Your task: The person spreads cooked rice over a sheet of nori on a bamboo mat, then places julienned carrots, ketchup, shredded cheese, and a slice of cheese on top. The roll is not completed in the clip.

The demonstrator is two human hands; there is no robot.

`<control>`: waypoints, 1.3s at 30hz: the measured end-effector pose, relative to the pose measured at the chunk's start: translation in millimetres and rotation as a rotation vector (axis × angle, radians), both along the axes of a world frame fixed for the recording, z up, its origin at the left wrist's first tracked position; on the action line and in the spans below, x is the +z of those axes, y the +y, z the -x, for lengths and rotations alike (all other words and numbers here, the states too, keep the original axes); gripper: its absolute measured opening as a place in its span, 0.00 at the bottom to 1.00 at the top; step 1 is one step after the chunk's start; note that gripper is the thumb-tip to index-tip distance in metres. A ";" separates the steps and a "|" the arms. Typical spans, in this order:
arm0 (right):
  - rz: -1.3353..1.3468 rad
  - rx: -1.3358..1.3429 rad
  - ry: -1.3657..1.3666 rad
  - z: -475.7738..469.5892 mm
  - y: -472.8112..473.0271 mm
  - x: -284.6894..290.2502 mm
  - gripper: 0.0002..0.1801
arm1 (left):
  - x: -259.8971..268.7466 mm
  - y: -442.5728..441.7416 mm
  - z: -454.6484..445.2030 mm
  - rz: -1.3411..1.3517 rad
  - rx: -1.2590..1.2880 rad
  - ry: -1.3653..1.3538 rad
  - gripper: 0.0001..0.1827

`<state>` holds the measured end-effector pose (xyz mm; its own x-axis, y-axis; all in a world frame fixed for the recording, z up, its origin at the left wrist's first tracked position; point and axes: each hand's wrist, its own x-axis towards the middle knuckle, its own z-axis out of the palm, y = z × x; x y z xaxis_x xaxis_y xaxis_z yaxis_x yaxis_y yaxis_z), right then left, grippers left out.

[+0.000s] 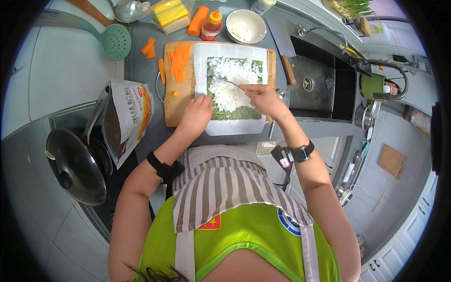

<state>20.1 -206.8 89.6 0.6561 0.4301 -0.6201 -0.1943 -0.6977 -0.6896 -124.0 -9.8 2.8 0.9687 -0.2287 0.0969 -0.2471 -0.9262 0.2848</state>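
A nori sheet lies on white paper, over a bamboo rolling mat on a wooden cutting board. White rice covers much of the nori, leaving a green strip bare at the near side. My right hand grips a metal spoon by its handle, its bowl in the rice towards the far left. At the left edge of the paper and nori rests my left hand, fingers bent; whether they pinch the edge is hidden.
Carrot strips lie on the board's left. Behind it stand a sauce bottle and a bowl with some rice. A cleaver lies beside the sink. Leftward are an open food pouch and a lidded pan.
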 end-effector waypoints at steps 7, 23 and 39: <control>0.062 0.234 -0.632 37.0 -11.2 -3.4 0.18 | -0.6 21.5 -4.0 0.324 0.186 0.016 0.20; 0.367 0.418 -0.689 88.4 -41.9 14.0 0.28 | -1.7 32.1 -33.6 0.037 0.036 0.004 0.39; 0.343 0.348 -0.761 92.1 -102.7 -4.3 0.26 | 9.3 21.8 -36.5 -0.063 0.060 0.161 0.45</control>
<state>-72.1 -309.5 85.2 0.8085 0.5526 -0.2027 0.4898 -0.8226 -0.2889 -87.6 12.0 12.1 0.9826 -0.1708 -0.0735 -0.1467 -0.9550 0.2577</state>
